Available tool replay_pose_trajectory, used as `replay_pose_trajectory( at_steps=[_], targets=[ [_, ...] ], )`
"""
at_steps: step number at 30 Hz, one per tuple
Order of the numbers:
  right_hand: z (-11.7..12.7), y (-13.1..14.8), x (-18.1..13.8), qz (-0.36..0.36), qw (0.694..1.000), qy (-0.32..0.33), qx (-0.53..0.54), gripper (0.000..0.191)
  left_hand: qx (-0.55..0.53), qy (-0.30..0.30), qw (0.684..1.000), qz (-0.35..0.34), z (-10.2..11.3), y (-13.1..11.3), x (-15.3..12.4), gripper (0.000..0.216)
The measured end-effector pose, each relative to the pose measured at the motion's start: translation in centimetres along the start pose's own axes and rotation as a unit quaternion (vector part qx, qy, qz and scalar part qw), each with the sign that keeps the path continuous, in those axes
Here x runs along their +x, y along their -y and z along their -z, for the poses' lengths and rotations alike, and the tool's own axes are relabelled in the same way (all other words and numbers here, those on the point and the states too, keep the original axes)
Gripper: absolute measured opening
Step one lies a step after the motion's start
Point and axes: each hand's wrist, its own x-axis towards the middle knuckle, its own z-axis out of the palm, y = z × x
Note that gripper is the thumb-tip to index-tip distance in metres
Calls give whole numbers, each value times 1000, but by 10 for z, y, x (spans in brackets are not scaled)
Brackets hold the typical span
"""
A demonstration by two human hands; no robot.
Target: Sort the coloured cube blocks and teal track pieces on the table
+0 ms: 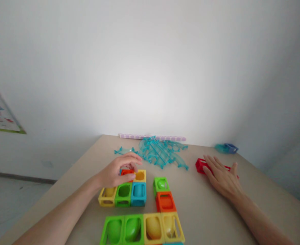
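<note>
The left hand [128, 166] is bent over some blocks, with its thumb and fingers a little apart and nothing seen between them. I can't tell if its fingertips touch the blocks. The right hand [222, 177] lies flat with its fingers spread out, on top of a long red plastic block [200, 165] with open sides. The red block rests on the table, at the right, and its left end pokes out past the fingers.

Under and beside the left hand is a bunch of hollow plastic cubes. At the back are an orange-red square cube [127, 172], partly hidden by the hand, and a yellow square cube [140, 175]. In front of them, side by side, are a yellow cube with round holes [108, 193], a green cube with round holes [123, 190] and a bright blue cube [139, 191].

Just right of that bunch, a light green cube [162, 184] touches an orange cube [166, 202]. Nearest to the person is a row of two green and two yellow plastic cubes [132, 230].

Farther back lies a pile of clear teal plastic track pieces [160, 153]. Behind it, a long purple and white patterned strip [152, 137] sits by the white wall [150, 68]. In the far right corner, a dark blue plastic block [232, 148] sits beside a clear teal piece [221, 148]. The beige table [198, 204] holds it all. On the left, a poster with a cartoon child [1, 109] hangs up; any words on it are too small to read.
</note>
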Motion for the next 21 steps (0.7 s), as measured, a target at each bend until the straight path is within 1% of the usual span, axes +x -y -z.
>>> replay_pose_trajectory(
  at_steps=[1,2,4,5,6,7,8,9,10,11,13,14,15,16,17,18,20,21],
  targets=[
    [1,4,1,7,1000,-26,5,44,1,-1,1000,-4,0,0,0,33],
    [4,10,1,18,997,-68,17,40,3,-2,1000,-8,0,1,0,32],
    [13,29,0,54,985,-150,72,30,2,-3,1000,-10,-1,0,1,30],
    [18,43,-1,84,976,-167,115,25,-1,-3,1000,-8,-2,0,1,29],
    [23,58,-2,115,966,-160,165,23,-8,-3,1000,-5,-2,-1,1,29],
    [27,75,-3,153,953,-138,220,24,-20,-8,1000,-1,-3,0,1,27],
    [31,93,-4,191,938,-97,272,27,-36,-22,999,3,-3,0,2,25],
    [34,109,-4,222,920,-50,319,28,-58,-51,997,5,-2,1,2,22],
    [35,123,-4,235,901,-10,365,30,-82,-96,992,3,-1,3,3,18],
    [36,135,-3,240,882,36,404,32,-108,-154,982,-1,1,6,3,15],
    [37,149,-1,219,855,103,459,32,-157,-276,948,-3,8,12,4,10],
    [37,152,1,202,847,131,473,29,-175,-322,930,8,12,15,4,9],
    [36,153,2,184,844,153,480,25,-189,-351,917,30,16,18,5,8],
    [35,153,4,166,843,169,482,20,-195,-357,911,65,19,21,5,9],
    [33,152,5,149,845,179,482,17,-192,-346,913,102,21,22,5,10],
    [32,152,5,130,848,181,481,17,-182,-316,920,143,21,24,5,11],
    [29,150,6,97,855,171,481,19,-144,-220,942,211,19,25,6,14],
    [27,150,6,85,858,163,479,20,-123,-164,951,232,16,25,6,14]
  ],
)
